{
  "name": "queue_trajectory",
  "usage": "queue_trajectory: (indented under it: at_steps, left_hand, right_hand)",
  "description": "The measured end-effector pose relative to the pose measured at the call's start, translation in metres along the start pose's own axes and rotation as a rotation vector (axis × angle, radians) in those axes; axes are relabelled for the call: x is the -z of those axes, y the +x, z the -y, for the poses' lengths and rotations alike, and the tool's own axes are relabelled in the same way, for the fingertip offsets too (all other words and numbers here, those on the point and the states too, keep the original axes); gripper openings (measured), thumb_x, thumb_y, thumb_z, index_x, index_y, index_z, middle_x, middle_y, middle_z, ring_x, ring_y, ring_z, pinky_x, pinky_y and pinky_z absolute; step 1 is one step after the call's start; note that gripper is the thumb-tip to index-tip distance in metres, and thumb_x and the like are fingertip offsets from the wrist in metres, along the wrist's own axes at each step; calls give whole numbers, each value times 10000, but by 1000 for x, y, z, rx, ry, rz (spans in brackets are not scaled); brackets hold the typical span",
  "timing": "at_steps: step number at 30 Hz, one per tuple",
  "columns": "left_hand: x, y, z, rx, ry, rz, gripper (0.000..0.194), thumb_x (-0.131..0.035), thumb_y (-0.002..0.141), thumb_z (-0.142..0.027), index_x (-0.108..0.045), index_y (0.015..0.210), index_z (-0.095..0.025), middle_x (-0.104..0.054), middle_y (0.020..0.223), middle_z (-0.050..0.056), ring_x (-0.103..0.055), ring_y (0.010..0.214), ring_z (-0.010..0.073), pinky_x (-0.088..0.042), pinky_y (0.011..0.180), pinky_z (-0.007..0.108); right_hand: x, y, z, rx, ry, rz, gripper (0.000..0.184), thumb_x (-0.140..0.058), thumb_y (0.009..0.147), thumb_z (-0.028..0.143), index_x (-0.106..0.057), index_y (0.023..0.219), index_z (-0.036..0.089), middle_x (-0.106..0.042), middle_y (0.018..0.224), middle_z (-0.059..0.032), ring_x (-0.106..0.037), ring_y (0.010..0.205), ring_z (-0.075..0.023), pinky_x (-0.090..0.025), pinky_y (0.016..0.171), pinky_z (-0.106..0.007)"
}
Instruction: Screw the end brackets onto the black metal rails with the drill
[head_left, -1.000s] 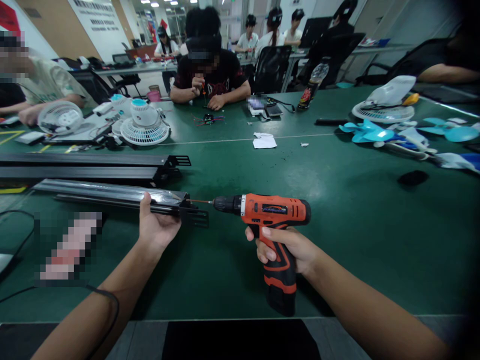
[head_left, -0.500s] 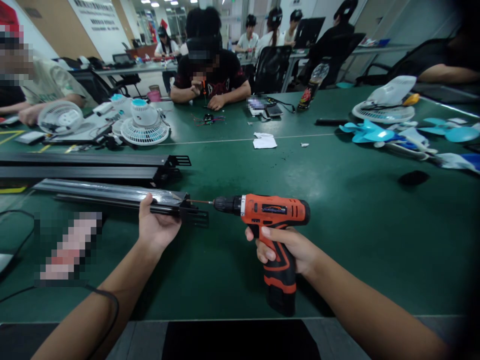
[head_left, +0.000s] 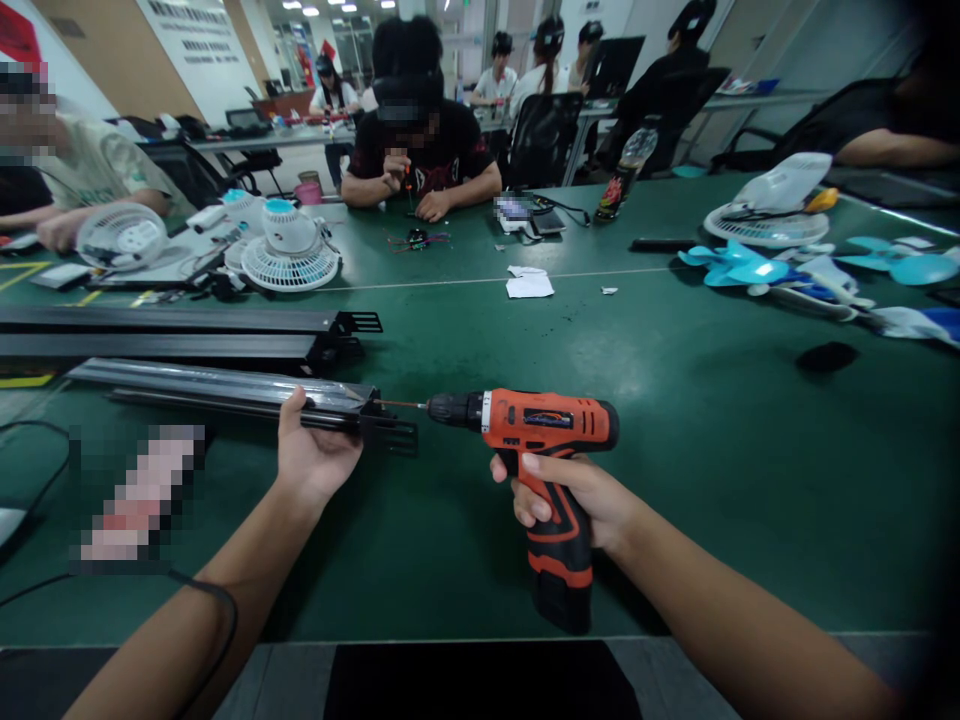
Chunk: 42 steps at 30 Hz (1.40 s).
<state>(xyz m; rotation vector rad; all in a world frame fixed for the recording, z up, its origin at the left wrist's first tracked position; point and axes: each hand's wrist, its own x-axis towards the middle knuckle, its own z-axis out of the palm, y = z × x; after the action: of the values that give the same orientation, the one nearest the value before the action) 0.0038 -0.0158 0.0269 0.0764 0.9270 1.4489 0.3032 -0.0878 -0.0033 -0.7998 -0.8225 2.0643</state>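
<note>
— What's around you?

— A wide green desk [head_left: 675,400] in a busy workroom. Other people sit at its far side and at desks behind. Across from me a person in a dark shirt [head_left: 420,150] has both hands up by some small parts; to my far left another person's arm rests near a white fan guard [head_left: 120,235].

— And your hands?

— My left hand [head_left: 315,455] has its grip closed on the near end of a long black rail [head_left: 225,395], thumb on top, pressing it to the desk. My right hand [head_left: 570,495] is wrapped around the handle of an orange drill [head_left: 551,425], held level (battery end pointing down at me).

— Where does the drill point?

— To my left. Its thin bit [head_left: 401,404] meets the black bracket [head_left: 386,425] at the rail's end, just beside my left hand.

— Anything else close by?

— Two more black rails [head_left: 165,335] lie parallel, just beyond the one I hold. A small white fan [head_left: 289,245] sits farther back, scraps of white paper [head_left: 529,283] mid-desk, and blue fan blades [head_left: 742,268] off to my right.
</note>
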Motion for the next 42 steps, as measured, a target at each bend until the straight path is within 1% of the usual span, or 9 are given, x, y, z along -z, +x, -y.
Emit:
queue_trajectory:
  at_steps: [3,9,15,18,24,30,36,40,42]
  left_hand:
    - [-1,-1,0,2,-7,-10,303,-539,1025,-396,-653,1190,-169,-772,1040,91,-767,938,266,-658,755,353]
    - [0,3,1,0,-15,-10,346,-569,999,-420,-666,1210,-164,-776,993,104,-779,851,277,-662,672,360]
    - [1,5,1,-6,-15,-9,359,-568,999,-425,-662,1235,-171,-781,1018,105,-786,871,273,-664,703,354]
    - [1,4,1,-16,-5,-10,347,-556,1003,-424,-669,1208,-167,-783,1016,106,-787,874,275,-665,699,357]
    - [7,9,1,-17,-5,21,340,-575,993,-423,-674,1204,-175,-785,1038,108,-790,903,284,-669,716,361]
    - [6,8,1,-10,2,13,367,-580,986,-418,-670,1221,-152,-781,1072,124,-788,920,286,-671,715,357]
    - [7,8,1,3,-29,21,373,-621,971,-416,-661,1250,-173,-783,1039,112,-790,872,283,-673,688,359]
    - [3,6,1,3,-26,8,341,-570,995,-423,-663,1209,-175,-785,980,100,-791,836,279,-673,672,356]
    - [2,5,1,0,-23,-3,336,-561,1000,-424,-662,1209,-182,-786,980,95,-793,843,276,-672,686,348]
  right_hand:
    - [0,0,0,3,5,4,335,-821,875,443,-747,937,123,-573,499,32,-497,470,-96,-491,593,-249]
    - [0,1,0,8,10,6,361,-827,864,459,-738,936,117,-568,492,36,-485,463,-96,-490,585,-253]
    - [-2,0,1,4,10,-7,319,-809,873,436,-735,912,128,-562,495,33,-480,465,-104,-480,581,-269]
    - [-2,1,1,5,6,-5,322,-814,864,445,-738,907,134,-558,488,38,-473,462,-104,-478,579,-268]
    - [-1,0,0,6,5,-10,311,-801,880,428,-737,925,127,-561,493,31,-489,470,-108,-487,588,-269]
    - [-2,1,1,2,12,3,344,-810,884,458,-744,931,123,-553,501,36,-475,468,-91,-496,594,-254]
    - [-3,0,2,6,21,11,384,-832,869,495,-750,927,125,-560,498,35,-511,480,-102,-497,583,-255]
    - [0,-1,0,11,0,12,404,-827,874,497,-762,995,117,-594,519,16,-573,523,-130,-501,587,-268]
    - [1,-1,-1,17,-2,9,420,-823,876,489,-767,1063,117,-638,570,-3,-567,526,-130,-505,581,-278]
